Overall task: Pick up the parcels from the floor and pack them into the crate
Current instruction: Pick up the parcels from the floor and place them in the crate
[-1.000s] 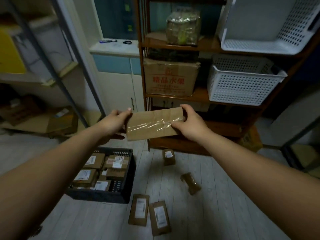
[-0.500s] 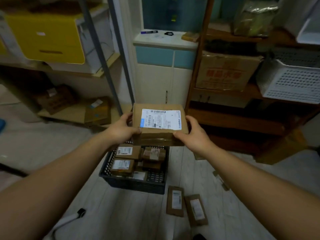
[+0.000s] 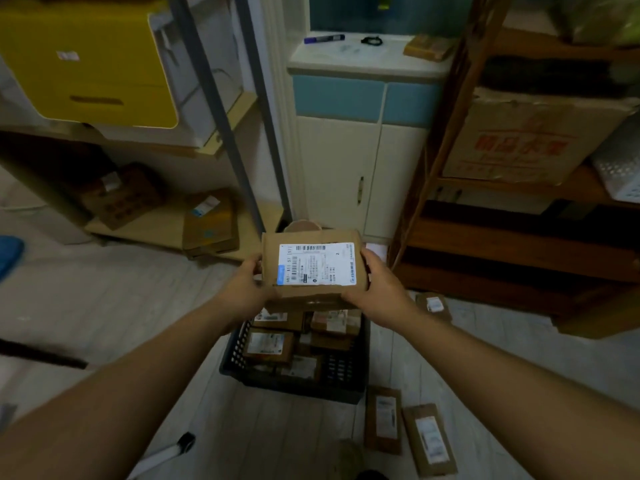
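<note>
We hold one parcel (image 3: 313,271) in the air with both hands, white label (image 3: 317,264) facing up. The left hand (image 3: 242,292) grips the left short end with fingers curled round the edge, and the right hand (image 3: 377,289) grips the right short end the same way. Neither hand is spread; both clamp cardboard. The key relation: the crate (image 3: 311,389) sits on the floor (image 3: 242,427) straight below the parcel and a little nearer to us. Its far rim is hidden behind the box and our hands. So we judge the move is down and slightly back toward the body, with no sideways carry. The parcel's long axis runs left to right across the view, from one hand to the other. The packed parcels (image 3: 268,344) already cover the far and left part of the crate, labels up. Dark lattice shows only at the near right corner; whether it is bottom or inner wall we cannot tell. That gap lies on the right hand's side and looks narrower than the held box, so we guess it either goes flat on top of the packed ones or gets turned first. Both hands are about equally far from the crate, the right one a touch closer to the gap. Three loose parcels are left on the floor, all on the right: a pair (image 3: 382,419) side by side just past the crate's near right corner, and a single one (image 3: 433,304) near the foot of the wooden shelf (image 3: 502,258), so the right hand is nearer to all three
</note>
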`<state>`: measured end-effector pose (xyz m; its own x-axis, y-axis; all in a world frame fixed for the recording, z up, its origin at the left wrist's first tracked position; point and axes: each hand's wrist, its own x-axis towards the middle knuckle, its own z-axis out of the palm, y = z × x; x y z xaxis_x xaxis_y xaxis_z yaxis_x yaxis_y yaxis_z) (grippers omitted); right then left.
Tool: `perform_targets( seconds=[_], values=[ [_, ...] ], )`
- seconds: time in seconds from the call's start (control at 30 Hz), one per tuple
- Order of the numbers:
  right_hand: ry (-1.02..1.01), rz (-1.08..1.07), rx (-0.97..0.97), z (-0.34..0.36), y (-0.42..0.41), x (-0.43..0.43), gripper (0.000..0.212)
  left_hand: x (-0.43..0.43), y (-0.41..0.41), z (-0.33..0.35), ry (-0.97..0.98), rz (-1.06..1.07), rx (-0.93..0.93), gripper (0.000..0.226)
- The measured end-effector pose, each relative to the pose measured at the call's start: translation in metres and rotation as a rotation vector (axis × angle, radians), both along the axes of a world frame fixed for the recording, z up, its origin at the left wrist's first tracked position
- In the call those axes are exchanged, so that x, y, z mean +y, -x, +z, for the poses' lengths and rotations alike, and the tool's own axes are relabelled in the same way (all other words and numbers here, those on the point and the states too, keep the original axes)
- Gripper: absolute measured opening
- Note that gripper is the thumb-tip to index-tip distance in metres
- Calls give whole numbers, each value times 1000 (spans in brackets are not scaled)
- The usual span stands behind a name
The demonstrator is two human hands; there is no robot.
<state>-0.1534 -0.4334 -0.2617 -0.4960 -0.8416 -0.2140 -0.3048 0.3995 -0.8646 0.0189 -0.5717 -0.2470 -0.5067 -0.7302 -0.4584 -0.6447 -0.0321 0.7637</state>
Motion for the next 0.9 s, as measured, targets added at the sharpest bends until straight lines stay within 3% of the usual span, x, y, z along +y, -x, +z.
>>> perform_targets(
  seconds=[0.23,0.37,0.57,0.73,0.9],
  values=[
    [-57,-76,-43,-61,3,-32,71,-44,18,-52,17,-201,-19,60],
    [-130,-141,-16,-111,-9,-46,73,-70,17,-104,-23,-315,-22,77],
    [-353,-176,50,-219,-31,-55,76,-94,11,-221,-86,-385,-40,55],
    [-488,-128,62,-325,-26,-50,70,-90,4,-368,-99,-407,-150,76],
    [-599,-60,89,-438,-23,-39,68,-58,16,-451,-107,-390,-273,67]
  ],
)
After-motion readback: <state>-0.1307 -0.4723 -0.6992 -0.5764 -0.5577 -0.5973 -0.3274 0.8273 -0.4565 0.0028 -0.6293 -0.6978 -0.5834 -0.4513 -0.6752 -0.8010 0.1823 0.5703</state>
